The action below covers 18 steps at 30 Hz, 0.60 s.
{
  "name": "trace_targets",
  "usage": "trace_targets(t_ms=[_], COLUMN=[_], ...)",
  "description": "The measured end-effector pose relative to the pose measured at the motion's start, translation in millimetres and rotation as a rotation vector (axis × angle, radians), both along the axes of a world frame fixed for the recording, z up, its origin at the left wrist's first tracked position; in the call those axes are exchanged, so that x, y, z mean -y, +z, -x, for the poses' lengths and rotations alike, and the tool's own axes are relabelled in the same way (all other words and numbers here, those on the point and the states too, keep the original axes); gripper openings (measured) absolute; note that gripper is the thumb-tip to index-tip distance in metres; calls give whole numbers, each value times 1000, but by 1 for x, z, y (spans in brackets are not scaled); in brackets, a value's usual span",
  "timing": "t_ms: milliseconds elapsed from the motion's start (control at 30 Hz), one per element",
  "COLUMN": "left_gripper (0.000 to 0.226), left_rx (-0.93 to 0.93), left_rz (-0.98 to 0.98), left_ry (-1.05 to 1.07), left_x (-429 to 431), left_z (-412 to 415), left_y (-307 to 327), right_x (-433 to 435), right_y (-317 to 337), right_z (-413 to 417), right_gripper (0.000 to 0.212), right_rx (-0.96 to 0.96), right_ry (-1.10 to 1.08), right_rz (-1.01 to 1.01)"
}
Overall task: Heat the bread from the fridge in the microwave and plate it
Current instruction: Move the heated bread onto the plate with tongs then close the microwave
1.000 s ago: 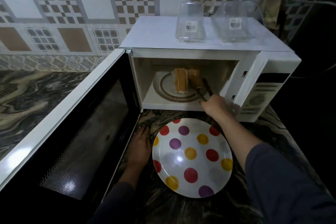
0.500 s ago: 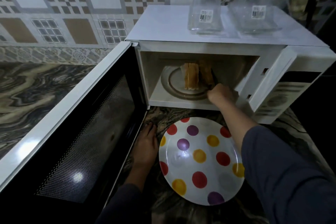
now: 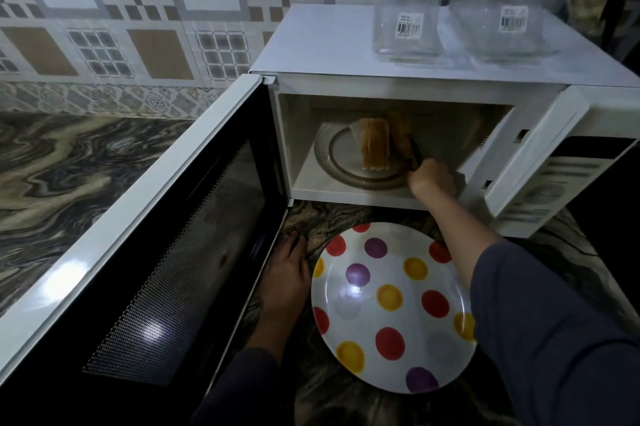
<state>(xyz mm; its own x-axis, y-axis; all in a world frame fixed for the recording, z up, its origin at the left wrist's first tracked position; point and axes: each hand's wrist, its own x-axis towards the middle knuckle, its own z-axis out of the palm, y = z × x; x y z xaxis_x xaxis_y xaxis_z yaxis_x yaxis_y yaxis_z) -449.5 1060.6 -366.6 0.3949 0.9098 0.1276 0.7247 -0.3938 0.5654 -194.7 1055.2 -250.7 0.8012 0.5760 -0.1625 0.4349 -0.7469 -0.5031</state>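
Our right hand grips tongs at the bread in the microwave, our left hand flat, fingers straight, beside the plate

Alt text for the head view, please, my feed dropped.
The right hand reaches into the open microwave, holding dark tongs against bread slices standing on the turntable. The left hand rests flat on the counter beside an empty polka-dot plate.

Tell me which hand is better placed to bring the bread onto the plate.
Right. The right hand grips tongs at the bread inside the microwave; the left hand lies on the counter beside the plate.
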Motion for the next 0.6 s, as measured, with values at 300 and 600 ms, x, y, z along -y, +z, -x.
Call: trace_targets(t_ms=[300, 600], left_gripper=[43, 46], left_rx=[9, 8], left_rz=[-38, -46], left_ry=[-6, -27], left_x=[0, 2], left_z=[-1, 0], left_y=[-1, -1], right_x=[22, 63], right_y=[-4, -5], right_z=[3, 23], right_gripper=[34, 33], right_rx=[-18, 28], right_ry=[-29, -15], right_rz=[-101, -155])
